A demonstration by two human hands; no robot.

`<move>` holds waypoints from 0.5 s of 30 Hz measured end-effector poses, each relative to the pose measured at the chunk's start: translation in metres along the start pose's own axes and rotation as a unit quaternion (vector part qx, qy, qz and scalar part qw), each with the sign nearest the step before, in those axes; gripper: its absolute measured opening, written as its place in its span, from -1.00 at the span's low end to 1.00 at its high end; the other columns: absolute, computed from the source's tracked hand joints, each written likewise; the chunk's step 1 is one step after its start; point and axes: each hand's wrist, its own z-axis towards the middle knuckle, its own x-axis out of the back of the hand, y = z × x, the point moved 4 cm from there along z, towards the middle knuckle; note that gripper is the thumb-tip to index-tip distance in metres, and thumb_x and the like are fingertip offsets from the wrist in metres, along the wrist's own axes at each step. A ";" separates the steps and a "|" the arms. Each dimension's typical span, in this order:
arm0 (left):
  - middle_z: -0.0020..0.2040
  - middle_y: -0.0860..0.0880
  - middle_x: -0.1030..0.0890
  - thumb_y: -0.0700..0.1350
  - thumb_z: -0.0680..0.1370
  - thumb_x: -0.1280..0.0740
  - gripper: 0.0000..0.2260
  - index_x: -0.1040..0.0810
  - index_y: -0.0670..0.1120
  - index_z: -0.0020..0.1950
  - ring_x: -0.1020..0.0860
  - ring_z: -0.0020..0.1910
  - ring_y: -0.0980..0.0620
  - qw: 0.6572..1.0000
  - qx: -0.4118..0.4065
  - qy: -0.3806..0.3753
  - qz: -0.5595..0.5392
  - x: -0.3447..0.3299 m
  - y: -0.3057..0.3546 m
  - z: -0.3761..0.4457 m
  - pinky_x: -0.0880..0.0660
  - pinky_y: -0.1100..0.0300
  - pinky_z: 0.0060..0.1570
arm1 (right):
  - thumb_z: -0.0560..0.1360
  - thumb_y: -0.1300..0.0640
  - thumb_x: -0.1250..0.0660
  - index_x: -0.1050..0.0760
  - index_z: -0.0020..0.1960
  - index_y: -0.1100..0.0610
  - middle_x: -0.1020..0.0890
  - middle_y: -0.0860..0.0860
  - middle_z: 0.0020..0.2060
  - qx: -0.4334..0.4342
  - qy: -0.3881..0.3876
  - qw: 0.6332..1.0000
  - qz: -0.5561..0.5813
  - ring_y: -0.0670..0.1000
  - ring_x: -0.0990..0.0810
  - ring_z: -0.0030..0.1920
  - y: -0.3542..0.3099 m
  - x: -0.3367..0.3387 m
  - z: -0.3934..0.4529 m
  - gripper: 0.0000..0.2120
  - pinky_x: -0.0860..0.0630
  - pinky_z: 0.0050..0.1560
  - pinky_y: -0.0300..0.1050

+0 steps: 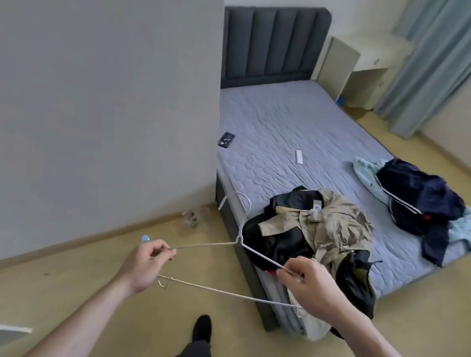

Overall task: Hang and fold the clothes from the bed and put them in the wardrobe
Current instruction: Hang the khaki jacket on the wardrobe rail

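A grey wall (99,95) fills the left side, meeting the yellowish floor (78,272) along a pale skirting. In front of it, the left hand (142,267) pinches the left shoulder arm of a white wire hanger (230,292) between curled fingers and thumb, a small light-blue object (146,238) showing just behind its knuckles. The hanger stretches across between both hands, its hook (241,200) rising toward the corner of the bed (303,133), its bottom bar running below the wrists. Below, 1 dark-clad leg and shoe (202,329) stand on the floor. The right hand (308,288) grips the hanger's right shoulder arm with curled fingers, held over the near corner of the mattress. Just behind that hand lies 1 heap of clothes, a beige and black jacket (320,231), partly spilling over the mattress edge. Farther up the mattress rest a dark phone (226,140) near the left edge and a white remote (299,157) toward the middle. A grey padded headboard (274,42) stands at the far end. To the right, a 2nd heap of navy and pale-blue garments (420,203) sits at the mattress's right edge, well apart from the hands. Beyond stand a cream desk (364,61) and pale blue-green curtains (444,60).
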 end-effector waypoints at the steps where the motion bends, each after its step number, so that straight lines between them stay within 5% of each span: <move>1: -0.21 -0.13 -0.66 -0.12 0.60 -0.42 -0.79 -0.64 -0.13 -0.22 -0.50 -0.21 0.04 1.000 -0.009 -0.029 0.004 -0.022 0.016 0.016 -0.35 0.12 -0.13 | 0.61 -0.05 -0.37 -0.58 -0.22 0.02 -0.59 0.00 -0.32 -0.023 0.017 0.999 0.031 -0.10 -0.50 -0.29 0.016 0.008 0.004 -0.74 -0.42 -0.24 -0.22; 4: -0.33 0.01 -0.56 -0.14 0.59 -0.43 -0.82 -0.63 -0.15 -0.20 -0.44 -0.28 0.09 0.996 -0.020 -0.086 0.026 -0.086 0.055 0.066 -0.35 0.19 -0.19 | 0.60 -0.04 -0.39 -0.55 -0.27 -0.04 -0.52 -0.09 -0.45 -0.078 0.054 0.992 0.082 -0.14 -0.40 -0.44 0.063 0.030 0.018 -0.72 -0.30 -0.38 -0.28; 8: -0.09 0.02 -0.67 -0.17 0.58 -0.44 -0.99 -0.65 -0.10 -0.02 -0.58 -0.07 0.05 0.987 -0.023 -0.151 0.050 -0.161 0.088 0.136 -0.43 0.31 -0.10 | 0.58 -0.05 -0.42 -0.49 -0.32 0.00 -0.40 -0.13 -0.51 -0.150 0.103 0.976 0.122 -0.15 -0.31 -0.46 0.127 0.059 0.041 -0.67 -0.25 -0.38 -0.22; 10: 0.05 0.02 -0.65 -0.16 0.57 -0.46 -0.85 -0.62 -0.04 0.13 -0.60 0.06 0.05 0.982 -0.019 -0.168 0.078 -0.195 0.098 0.172 -0.44 0.31 0.00 | 0.57 -0.08 -0.41 -0.49 -0.29 0.08 -0.40 -0.12 -0.49 -0.191 0.116 0.966 0.127 -0.13 -0.33 -0.43 0.161 0.073 0.054 -0.65 -0.29 -0.33 -0.11; 15: 0.21 0.03 -0.61 -0.09 0.56 -0.42 -0.73 -0.59 0.01 0.26 -0.55 0.15 0.06 0.953 0.002 -0.234 0.190 -0.276 0.109 0.242 -0.42 0.22 0.15 | 0.58 -0.06 -0.41 -0.47 -0.34 0.03 -0.43 -0.11 -0.52 -0.273 0.150 0.942 0.122 -0.14 -0.34 -0.47 0.227 0.100 0.075 -0.64 -0.29 -0.43 -0.21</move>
